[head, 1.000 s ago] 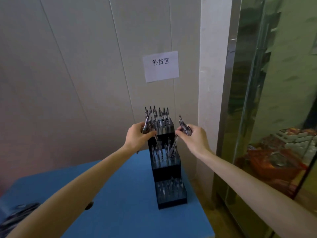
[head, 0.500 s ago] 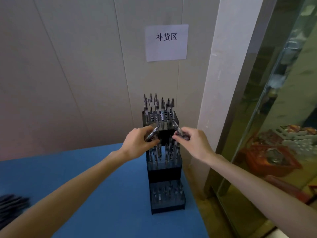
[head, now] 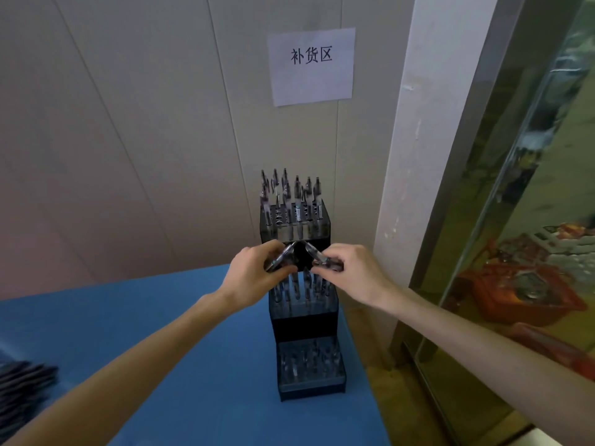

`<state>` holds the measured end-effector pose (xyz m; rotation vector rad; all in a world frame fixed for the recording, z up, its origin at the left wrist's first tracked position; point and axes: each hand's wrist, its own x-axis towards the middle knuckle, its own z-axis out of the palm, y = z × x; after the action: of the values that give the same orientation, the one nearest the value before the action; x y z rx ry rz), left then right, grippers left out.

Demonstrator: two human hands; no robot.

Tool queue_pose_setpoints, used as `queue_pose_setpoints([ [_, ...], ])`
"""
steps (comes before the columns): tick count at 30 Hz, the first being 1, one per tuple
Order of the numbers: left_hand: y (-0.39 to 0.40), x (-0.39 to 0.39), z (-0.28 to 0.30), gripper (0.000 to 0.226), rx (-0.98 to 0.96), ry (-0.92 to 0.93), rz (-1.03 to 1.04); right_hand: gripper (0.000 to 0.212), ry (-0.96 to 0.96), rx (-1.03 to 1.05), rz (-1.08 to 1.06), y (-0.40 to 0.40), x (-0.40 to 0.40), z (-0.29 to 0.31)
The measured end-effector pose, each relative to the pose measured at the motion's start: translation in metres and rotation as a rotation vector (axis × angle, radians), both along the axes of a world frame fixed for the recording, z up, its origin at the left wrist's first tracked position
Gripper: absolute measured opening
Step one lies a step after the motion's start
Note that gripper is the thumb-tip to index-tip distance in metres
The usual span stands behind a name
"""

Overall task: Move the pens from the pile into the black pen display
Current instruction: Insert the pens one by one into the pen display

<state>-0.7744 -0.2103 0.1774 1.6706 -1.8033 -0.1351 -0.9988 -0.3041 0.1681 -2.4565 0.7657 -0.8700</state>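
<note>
A smooth blue table (head: 167, 317) carries a black, stepped plastic pen display (head: 306, 320) of three tiers, its holes filled with upright, slim, glossy pens (head: 289, 201), while the blurred dark pile (head: 22, 381) lies at the table's left edge, well apart from both hands. Just in front of the top tier, the left hand (head: 254, 275) pinches one shiny pen (head: 283, 256) between thumb and fingers. The right hand (head: 354, 272) pinches another (head: 317, 255), the two tips tilted toward each other and nearly touching.
</note>
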Motion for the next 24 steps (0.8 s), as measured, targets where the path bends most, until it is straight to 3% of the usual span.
queue_pose_setpoints([
  [13,-0.005,-0.001,-0.004,0.020,0.034,-0.116,0.009,0.017,0.216,0.005,0.014,0.003,0.008,0.012],
  [18,-0.009,0.004,-0.007,0.022,0.162,-0.172,-0.060,0.019,0.108,0.046,0.017,0.006,0.006,0.004],
  [21,-0.009,0.004,-0.012,0.025,0.168,-0.147,-0.033,0.034,-0.077,0.042,0.002,0.012,0.002,0.007],
  [24,-0.006,0.004,-0.013,0.027,0.125,-0.131,-0.034,0.028,-0.217,0.134,-0.035,0.013,-0.001,0.014],
])
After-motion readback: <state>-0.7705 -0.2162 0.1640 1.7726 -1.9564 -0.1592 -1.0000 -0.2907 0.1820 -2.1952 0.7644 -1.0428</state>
